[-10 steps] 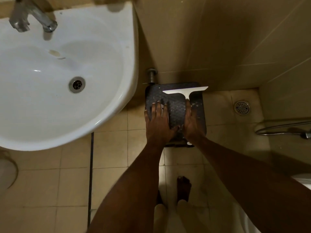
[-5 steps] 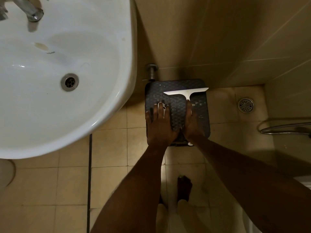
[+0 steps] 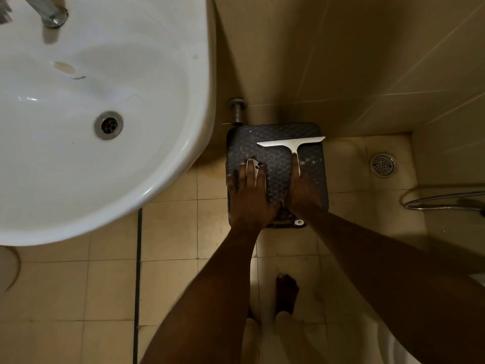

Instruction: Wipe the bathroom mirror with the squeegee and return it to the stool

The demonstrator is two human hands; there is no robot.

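The white squeegee [image 3: 291, 144] lies flat on the dark woven stool [image 3: 278, 132], blade toward the wall and handle pointing at me. My right hand [image 3: 301, 190] covers the handle with its fingers wrapped along it; the handle's end pokes out under my wrist. My left hand [image 3: 249, 195] rests flat on the stool's left side, fingers apart, over a small white object [image 3: 254, 166] with dark dots. The mirror is out of view.
A white washbasin [image 3: 183, 166] with a chrome tap [image 3: 52, 17] overhangs the floor to the left of the stool. A wall valve [image 3: 237, 109] sits just behind the stool. A floor drain [image 3: 382, 165] and a metal hose [image 3: 441, 202] lie to the right. My bare foot [image 3: 286, 292] stands on the tiles below.
Both hands stay on the stool and the squeegee has not moved. My left fingers have shifted slightly, showing more of the small white object. My head has moved a little.
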